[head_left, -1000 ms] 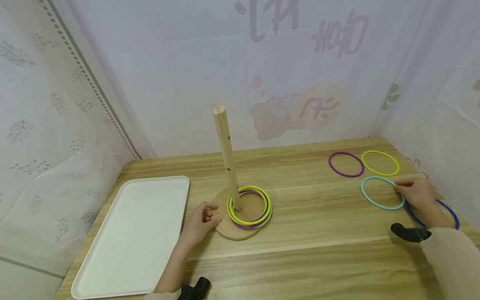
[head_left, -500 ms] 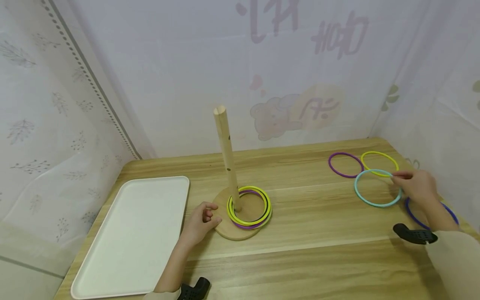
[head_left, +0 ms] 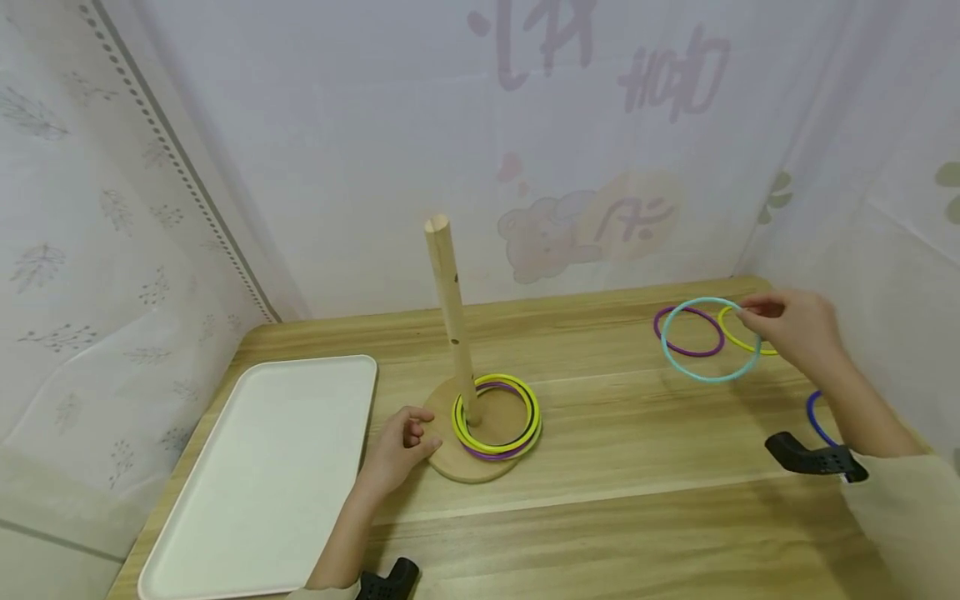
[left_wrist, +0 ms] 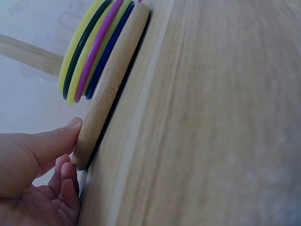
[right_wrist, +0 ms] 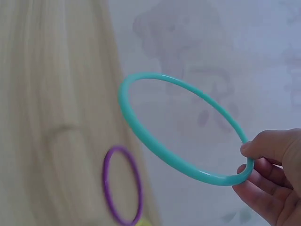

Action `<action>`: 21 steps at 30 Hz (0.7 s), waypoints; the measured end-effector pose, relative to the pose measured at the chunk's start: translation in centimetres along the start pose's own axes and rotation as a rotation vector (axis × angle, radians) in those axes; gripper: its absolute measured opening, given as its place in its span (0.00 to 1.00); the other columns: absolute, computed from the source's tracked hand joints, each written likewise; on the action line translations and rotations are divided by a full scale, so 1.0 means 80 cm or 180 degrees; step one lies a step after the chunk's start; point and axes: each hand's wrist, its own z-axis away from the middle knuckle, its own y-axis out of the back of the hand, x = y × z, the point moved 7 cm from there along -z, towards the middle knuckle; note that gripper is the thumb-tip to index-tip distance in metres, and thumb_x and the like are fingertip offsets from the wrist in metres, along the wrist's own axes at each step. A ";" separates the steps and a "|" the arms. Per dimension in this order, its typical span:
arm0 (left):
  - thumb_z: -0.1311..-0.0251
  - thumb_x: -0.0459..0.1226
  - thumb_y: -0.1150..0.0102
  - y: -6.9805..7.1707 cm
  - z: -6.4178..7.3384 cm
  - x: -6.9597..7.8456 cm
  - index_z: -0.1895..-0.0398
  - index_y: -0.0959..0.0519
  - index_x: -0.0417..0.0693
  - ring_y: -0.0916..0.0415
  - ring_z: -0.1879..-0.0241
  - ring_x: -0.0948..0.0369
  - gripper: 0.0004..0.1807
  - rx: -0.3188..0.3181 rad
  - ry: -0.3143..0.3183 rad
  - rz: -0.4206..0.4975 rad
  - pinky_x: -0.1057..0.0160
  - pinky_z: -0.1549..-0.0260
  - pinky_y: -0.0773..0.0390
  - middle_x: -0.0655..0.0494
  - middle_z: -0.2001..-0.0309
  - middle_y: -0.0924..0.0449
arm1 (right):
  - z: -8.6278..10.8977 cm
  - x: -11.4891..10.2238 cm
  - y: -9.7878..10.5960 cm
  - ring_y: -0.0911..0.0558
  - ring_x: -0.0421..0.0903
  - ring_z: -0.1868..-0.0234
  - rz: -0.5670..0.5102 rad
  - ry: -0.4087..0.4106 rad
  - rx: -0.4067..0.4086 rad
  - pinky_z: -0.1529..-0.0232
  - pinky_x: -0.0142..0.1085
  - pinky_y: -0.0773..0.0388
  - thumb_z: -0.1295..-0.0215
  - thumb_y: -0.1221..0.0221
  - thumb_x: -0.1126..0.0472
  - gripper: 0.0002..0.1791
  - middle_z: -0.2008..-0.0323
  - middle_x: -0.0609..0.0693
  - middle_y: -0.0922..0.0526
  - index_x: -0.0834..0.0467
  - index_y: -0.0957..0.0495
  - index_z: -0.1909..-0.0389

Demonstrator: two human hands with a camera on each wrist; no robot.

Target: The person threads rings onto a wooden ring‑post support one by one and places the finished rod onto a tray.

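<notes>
My right hand (head_left: 802, 333) pinches a turquoise ring (head_left: 707, 380) between thumb and fingers, at its right side. In the right wrist view the ring (right_wrist: 162, 153) hangs tilted in the air, with the table below. My left hand (head_left: 397, 446) holds the left edge of a round wooden base (head_left: 459, 462), thumb and fingers at its rim. An upright wooden post (head_left: 448, 308) rises from that base. Around its foot lies a stack of several rings (head_left: 534, 425); yellow, dark green, purple and blue ones show in the left wrist view.
Flat on the table at the back right lie a purple ring (head_left: 693, 354) and a yellow ring (head_left: 738, 340), partly behind the turquoise one and my hand. A blue ring (head_left: 819, 427) is half hidden under my right forearm. A white tray (head_left: 262, 467) occupies the left side.
My right hand has lifted the turquoise ring off the table and carried it left and up, over the purple ring. The left hand stays at the base.
</notes>
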 end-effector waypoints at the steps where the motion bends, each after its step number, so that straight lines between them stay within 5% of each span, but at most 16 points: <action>1: 0.49 0.31 0.35 -0.001 -0.001 0.000 0.57 0.25 0.39 0.34 0.70 0.61 0.16 -0.0005 0.0016 -0.0008 0.69 0.70 0.31 0.52 0.69 0.32 | -0.001 -0.012 0.001 0.32 0.21 0.79 -0.0016 0.0026 0.0013 0.81 0.25 0.34 0.43 0.38 0.63 0.10 0.74 0.60 0.18 0.67 0.19 0.65; 16: 0.49 0.30 0.36 -0.001 -0.001 -0.005 0.56 0.25 0.40 0.34 0.68 0.60 0.16 -0.0038 0.0155 -0.0053 0.67 0.68 0.31 0.52 0.68 0.33 | -0.026 -0.197 0.036 0.31 0.19 0.74 -0.0241 0.1013 0.0536 0.75 0.22 0.37 0.48 0.35 0.65 0.07 0.75 0.54 0.18 0.61 0.16 0.66; 21: 0.49 0.30 0.36 0.000 -0.001 -0.005 0.55 0.25 0.40 0.34 0.69 0.60 0.16 -0.0048 0.0147 -0.0036 0.67 0.68 0.31 0.52 0.68 0.33 | -0.031 -0.248 0.042 0.27 0.23 0.72 -0.0568 0.1228 0.0643 0.71 0.21 0.33 0.49 0.35 0.66 0.07 0.74 0.53 0.18 0.61 0.16 0.67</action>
